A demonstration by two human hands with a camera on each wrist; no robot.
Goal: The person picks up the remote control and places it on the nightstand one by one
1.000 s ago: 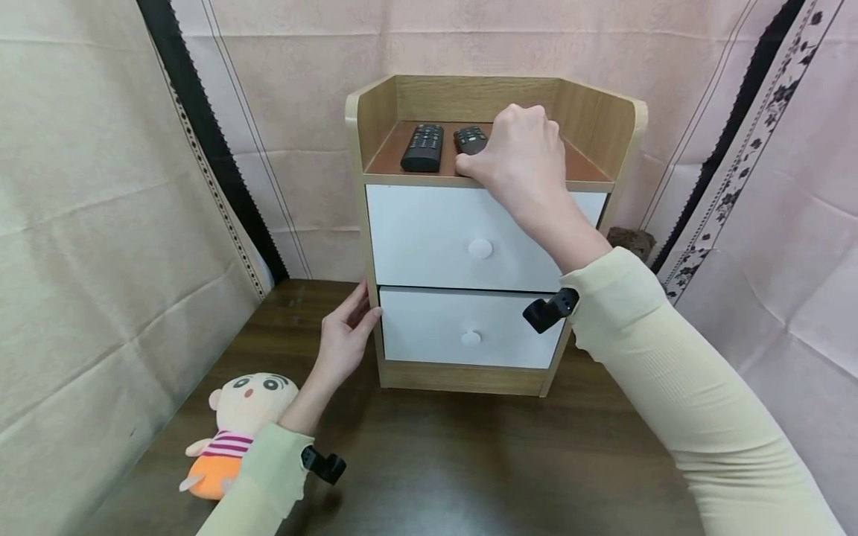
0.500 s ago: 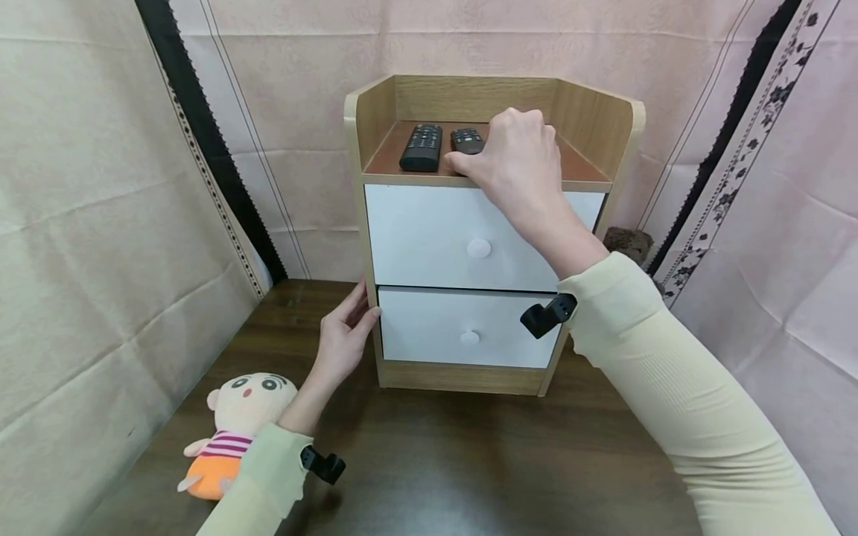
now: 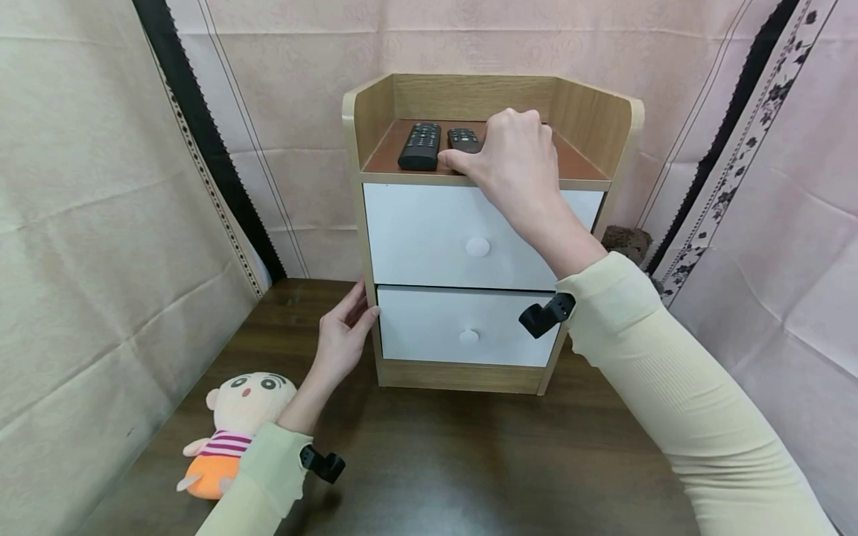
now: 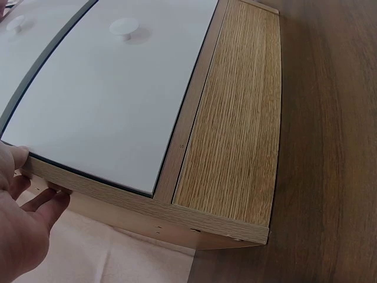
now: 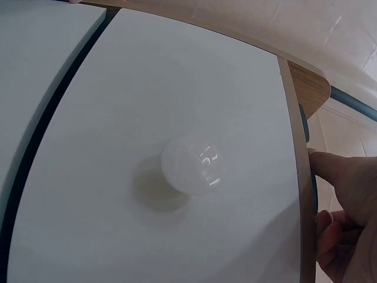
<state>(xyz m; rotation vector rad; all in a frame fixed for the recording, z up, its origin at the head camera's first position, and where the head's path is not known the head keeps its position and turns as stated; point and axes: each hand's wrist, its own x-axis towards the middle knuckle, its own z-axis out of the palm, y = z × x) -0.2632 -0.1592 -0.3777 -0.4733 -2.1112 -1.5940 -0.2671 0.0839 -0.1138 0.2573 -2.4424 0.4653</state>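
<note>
A small wooden cabinet [image 3: 462, 377] with two white drawers stands on the dark table. On its brown top shelf lie two black remote controls, a left one [image 3: 420, 147] and a right one [image 3: 464, 139]. My right hand [image 3: 521, 160] holds the right remote from above, its thumb at the near left end. The fingers are largely hidden behind the hand; the right wrist view shows them curled beyond the shelf edge. Low on the cabinet's left side rests my left hand [image 3: 340, 339], fingers along the side panel and thumb at the front edge. Both drawers look closed.
A plush doll [image 3: 244, 435] in a striped top and orange bottoms lies left of the cabinet, beside the left forearm. Something brown and fuzzy [image 3: 626, 242] shows behind the cabinet at right. Pale cloth curtains [image 3: 288, 89] surround the table [image 3: 429, 469].
The right hand and the right remote have shifted slightly left, nearer the other remote. My left hand stays at the cabinet's side.
</note>
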